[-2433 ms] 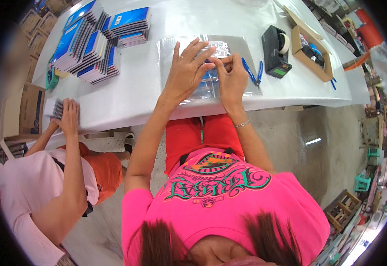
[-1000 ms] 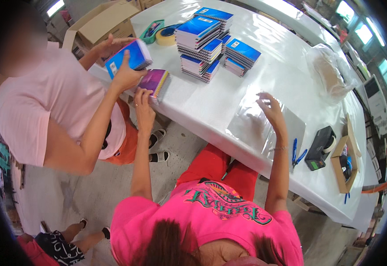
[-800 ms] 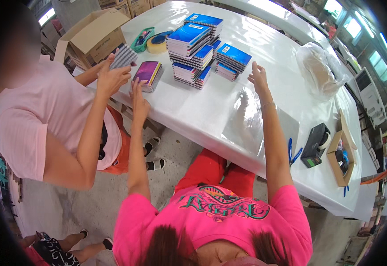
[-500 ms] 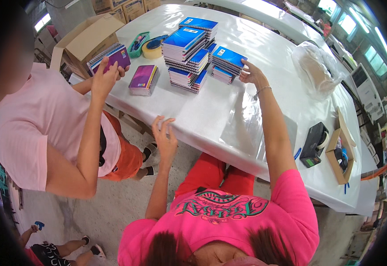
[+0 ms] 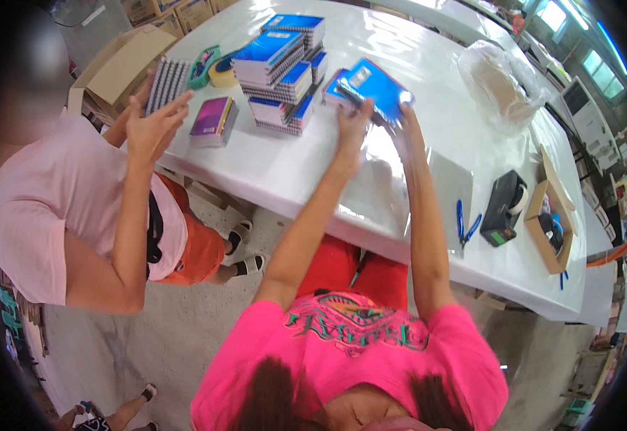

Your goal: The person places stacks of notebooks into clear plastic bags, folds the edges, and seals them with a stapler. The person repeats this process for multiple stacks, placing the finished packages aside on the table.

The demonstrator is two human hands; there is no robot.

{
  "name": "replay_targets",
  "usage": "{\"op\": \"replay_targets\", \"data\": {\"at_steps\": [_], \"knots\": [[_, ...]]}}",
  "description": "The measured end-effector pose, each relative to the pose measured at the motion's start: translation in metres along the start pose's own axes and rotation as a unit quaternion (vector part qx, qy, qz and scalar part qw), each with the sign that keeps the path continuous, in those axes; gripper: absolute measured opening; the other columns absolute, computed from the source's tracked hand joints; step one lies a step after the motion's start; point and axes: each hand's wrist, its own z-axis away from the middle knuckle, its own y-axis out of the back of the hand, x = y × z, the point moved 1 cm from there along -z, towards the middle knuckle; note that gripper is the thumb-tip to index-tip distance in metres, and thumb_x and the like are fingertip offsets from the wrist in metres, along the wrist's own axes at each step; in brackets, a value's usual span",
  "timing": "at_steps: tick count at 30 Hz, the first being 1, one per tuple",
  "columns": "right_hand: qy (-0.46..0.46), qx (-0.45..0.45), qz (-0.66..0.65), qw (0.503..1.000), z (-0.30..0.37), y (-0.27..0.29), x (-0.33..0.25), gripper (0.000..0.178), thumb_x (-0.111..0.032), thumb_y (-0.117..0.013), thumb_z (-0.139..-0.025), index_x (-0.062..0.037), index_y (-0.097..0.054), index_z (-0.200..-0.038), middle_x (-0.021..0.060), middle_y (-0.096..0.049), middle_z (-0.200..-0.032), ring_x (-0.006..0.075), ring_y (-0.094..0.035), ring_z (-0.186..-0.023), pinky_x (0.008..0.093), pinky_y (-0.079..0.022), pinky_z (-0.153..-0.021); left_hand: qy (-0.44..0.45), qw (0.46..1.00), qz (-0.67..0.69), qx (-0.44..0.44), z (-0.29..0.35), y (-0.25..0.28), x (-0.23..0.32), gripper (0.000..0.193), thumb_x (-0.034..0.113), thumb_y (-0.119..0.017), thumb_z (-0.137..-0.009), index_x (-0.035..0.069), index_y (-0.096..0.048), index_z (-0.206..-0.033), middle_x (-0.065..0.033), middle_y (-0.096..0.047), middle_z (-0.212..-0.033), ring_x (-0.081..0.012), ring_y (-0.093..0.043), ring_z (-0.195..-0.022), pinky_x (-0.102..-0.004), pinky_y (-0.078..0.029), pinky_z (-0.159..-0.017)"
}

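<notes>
A small pile of blue-covered spiral notebooks (image 5: pixel 379 80) is tilted up off the table between my hands. My left hand (image 5: pixel 354 133) grips its near left corner by the spiral edge, and my right hand (image 5: pixel 408 133) holds the right side. The fingers are partly hidden and a little blurred. Just behind my left hand, a lower stack of notebooks (image 5: pixel 333 92) stays on the white table. A taller stack of blue spiral notebooks (image 5: pixel 270 50) stands to the left, piled in crossed layers.
At left, a co-worker (image 5: pixel 98 201) holds a spiral notebook (image 5: pixel 167 85) beside a purple notebook stack (image 5: pixel 213 118). Near the stacks are a green basket (image 5: pixel 202 65) and a tape roll (image 5: pixel 221 72). On the right lie blue pliers (image 5: pixel 466 228), a tape dispenser (image 5: pixel 506 208), an open carton (image 5: pixel 549 230) and a plastic bag (image 5: pixel 500 82).
My left hand has come up from the table edge to the notebooks. The blue pile has been lifted and tilted from the lower stack. The co-worker's notebook has turned over.
</notes>
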Motion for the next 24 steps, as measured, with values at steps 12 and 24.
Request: {"op": "replay_targets", "data": {"at_steps": [12, 24], "knots": [[0.052, 0.023, 0.413, 0.909, 0.188, 0.09, -0.047, 0.088, -0.006, -0.073, -0.07, -0.0018, -0.027, -0.145, 0.0162, -0.049, -0.132, 0.0254, -0.049, -0.123, 0.034, -0.04, -0.104, 0.043, 0.918, -0.187, -0.347, 0.072, 0.012, -0.088, 0.099, 0.018, -0.084, -0.073, 0.005, -0.022, -0.15, -0.0121, -0.047, -0.137, -0.0216, -0.045, -0.127, -0.0339, -0.037, -0.107], [-0.014, 0.056, 0.264, 0.963, 0.202, 0.065, -0.036, 0.081, 0.008, -0.056, -0.063, -0.0056, -0.032, -0.139, 0.0101, -0.051, -0.121, 0.0209, -0.053, -0.111, 0.0306, -0.052, -0.085, 0.06, 0.934, -0.176, -0.304, 0.088, 0.011, -0.079, 0.092, 0.003, -0.079, -0.07, 0.008, -0.023, -0.143, -0.0104, -0.049, -0.127, -0.0207, -0.048, -0.121, -0.0327, -0.04, -0.105]]}}
